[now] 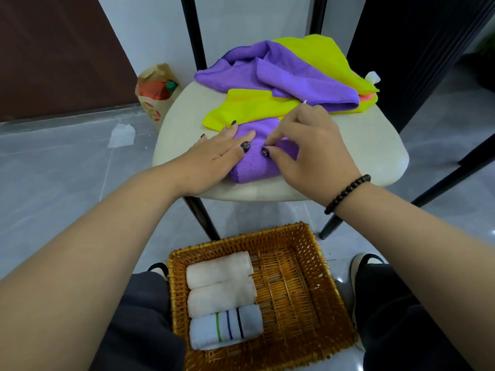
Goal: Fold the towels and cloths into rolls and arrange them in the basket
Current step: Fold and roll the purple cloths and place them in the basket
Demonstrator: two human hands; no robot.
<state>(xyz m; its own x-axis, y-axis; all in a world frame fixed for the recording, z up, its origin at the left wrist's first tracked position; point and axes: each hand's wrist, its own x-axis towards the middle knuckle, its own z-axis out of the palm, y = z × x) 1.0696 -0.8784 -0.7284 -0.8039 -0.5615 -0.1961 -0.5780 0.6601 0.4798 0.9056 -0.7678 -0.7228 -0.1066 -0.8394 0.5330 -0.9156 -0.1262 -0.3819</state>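
Observation:
A small purple cloth (251,167), partly rolled, lies on the front of a cream chair seat (348,135). My left hand (214,153) rests flat on its left side with straight fingers. My right hand (310,145) pinches the cloth's rolled edge with curled fingers and thumb. Behind them lie a yellow cloth (246,105), a larger purple cloth (281,70) and another yellow cloth (326,54) in a loose pile. On the floor in front sits a wicker basket (308,290) holding two white rolled towels (219,271) and a striped white roll (227,328) along its left side.
A paper bag (155,89) stands on the floor left of the chair, with a white scrap (122,135) near it. Black chair legs (428,194) run down on the right. My knees and shoes flank the basket.

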